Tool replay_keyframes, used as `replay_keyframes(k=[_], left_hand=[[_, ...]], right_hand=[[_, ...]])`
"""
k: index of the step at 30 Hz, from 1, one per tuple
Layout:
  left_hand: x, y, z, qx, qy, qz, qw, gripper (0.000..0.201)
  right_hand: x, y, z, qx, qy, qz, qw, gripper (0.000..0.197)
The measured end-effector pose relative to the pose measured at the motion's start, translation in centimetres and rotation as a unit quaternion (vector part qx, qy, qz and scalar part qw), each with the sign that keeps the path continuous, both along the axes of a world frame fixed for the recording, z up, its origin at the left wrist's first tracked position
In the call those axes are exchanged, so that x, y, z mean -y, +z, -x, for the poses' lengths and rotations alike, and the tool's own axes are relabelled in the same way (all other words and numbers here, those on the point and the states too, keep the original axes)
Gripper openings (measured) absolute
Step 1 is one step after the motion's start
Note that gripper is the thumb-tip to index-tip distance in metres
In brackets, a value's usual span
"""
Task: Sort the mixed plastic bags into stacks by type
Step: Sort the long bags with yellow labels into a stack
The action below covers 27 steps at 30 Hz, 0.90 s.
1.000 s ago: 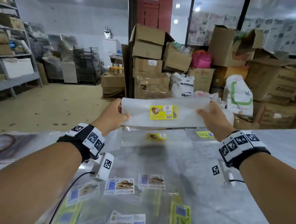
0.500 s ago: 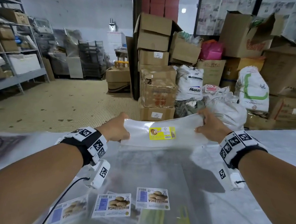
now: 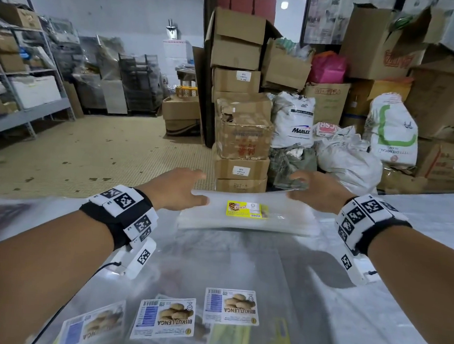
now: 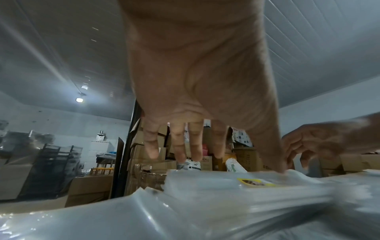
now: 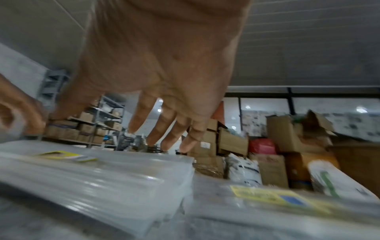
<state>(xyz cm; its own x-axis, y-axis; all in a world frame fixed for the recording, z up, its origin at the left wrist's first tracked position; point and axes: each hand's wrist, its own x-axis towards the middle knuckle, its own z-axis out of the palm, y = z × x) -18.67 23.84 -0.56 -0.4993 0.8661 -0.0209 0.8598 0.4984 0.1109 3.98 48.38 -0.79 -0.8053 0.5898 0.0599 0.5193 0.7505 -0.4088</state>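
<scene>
Both hands spread above stack of clear bags, nothing gripped.
Left hand fingers straight and splayed, thumb tip touching stack of clear bags with yellow label at far table edge; right hand fingers apart, hovering at stack's right end. Biscuit-label bags near.

Glossy clear plastic bags

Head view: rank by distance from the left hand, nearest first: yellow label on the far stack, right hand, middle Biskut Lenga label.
From the left hand:
1. Yellow label, just to its right, on top of the far stack.
2. Right hand, across the stack.
3. Middle Biskut Lenga label, at the near edge of the table.
</scene>
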Motion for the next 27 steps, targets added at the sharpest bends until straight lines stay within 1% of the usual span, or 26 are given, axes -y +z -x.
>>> replay_keyframes(k=[1, 3, 5, 7, 12, 15, 17, 20, 21, 25, 27], left_hand=[[0.2, 0.0, 0.0, 0.009, -0.031, 0.000, 0.999, 0.070], [0.6, -0.2, -0.2, 0.022, -0.075, 0.027, 0.997, 0.072], [1.0, -0.7, -0.3, 0.011, -0.093, 0.064, 0.994, 0.078], [1.2, -1.2, -0.4, -0.009, -0.088, 0.083, 0.993, 0.073], [1.3, -1.5, -0.5, -0.035, -0.078, 0.095, 0.992, 0.055], [1.5, -1.7, -0.4, -0.035, -0.066, 0.096, 0.993, 0.051], [1.5, -1.7, -0.6, -0.035, -0.062, 0.094, 0.993, 0.051], [1.4, -1.9, -0.9, -0.039, -0.061, 0.090, 0.993, 0.053], [1.3, -1.9, -1.0, -0.042, -0.061, 0.091, 0.993, 0.053], [1.3, -2.1, -0.9, -0.041, -0.061, 0.085, 0.994, 0.052], [1.2, -2.1, -0.7, -0.038, -0.066, 0.076, 0.994, 0.057]], right_hand=[[0.4, 0.1, -0.2, 0.003, 0.028, 0.019, 0.999, 0.054], [1.4, 0.3, -0.5, 0.062, 0.079, 0.042, 0.994, 0.059], [2.1, 0.2, -0.7, 0.138, 0.108, 0.001, 0.984, 0.068], [2.5, 0.1, -0.9, 0.175, 0.116, -0.042, 0.977, 0.068], [2.1, -0.7, -1.0, 0.161, 0.123, -0.066, 0.977, 0.047], [1.9, -0.9, -1.2, 0.152, 0.116, -0.066, 0.979, 0.042], [1.9, -1.2, -1.3, 0.148, 0.112, -0.062, 0.981, 0.048], [1.9, -2.0, -1.5, 0.164, 0.115, -0.066, 0.977, 0.068], [1.9, -2.2, -1.5, 0.167, 0.118, -0.072, 0.976, 0.069], [1.8, -1.8, -1.3, 0.161, 0.125, -0.088, 0.975, 0.049], [1.7, -1.8, -1.3, 0.150, 0.123, -0.090, 0.977, 0.043]])
